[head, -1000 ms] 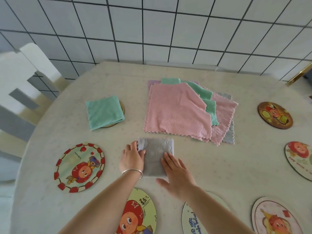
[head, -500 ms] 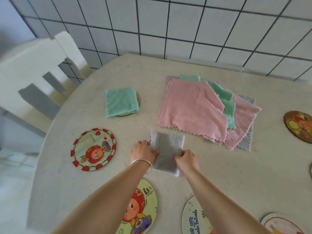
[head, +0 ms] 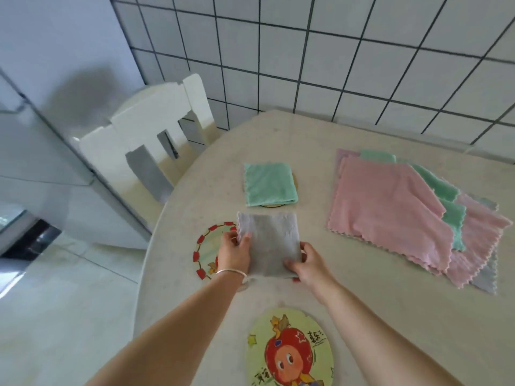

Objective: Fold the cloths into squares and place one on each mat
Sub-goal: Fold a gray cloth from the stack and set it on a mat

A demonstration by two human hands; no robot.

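Grey cloth (head: 269, 243), folded square, held at both side edges: left hand (head: 233, 250) pinches its left edge, right hand (head: 309, 263) its lower right corner. Two-sided grip likely keeps the fold from opening. Red-rimmed mat (head: 207, 247) lies just under left grip, probable target. Green cloth (head: 269, 184) beyond already covers its mat.

Folded grey cloth (head: 269, 243) held by both hands over red-rimmed mat (head: 207, 247), covering its right part. Left hand (head: 233, 253) pinches cloth's left edge; right hand (head: 312, 264) pinches near right corner. Folded green cloth (head: 269, 184) lies on farther mat (head: 294, 181), only rim showing. Stack of unfolded cloths (head: 390, 207), pink on top, sits right on worktop (head: 390, 307). Cartoon mat (head: 289, 349) nearest. White chair (head: 145, 135) left.
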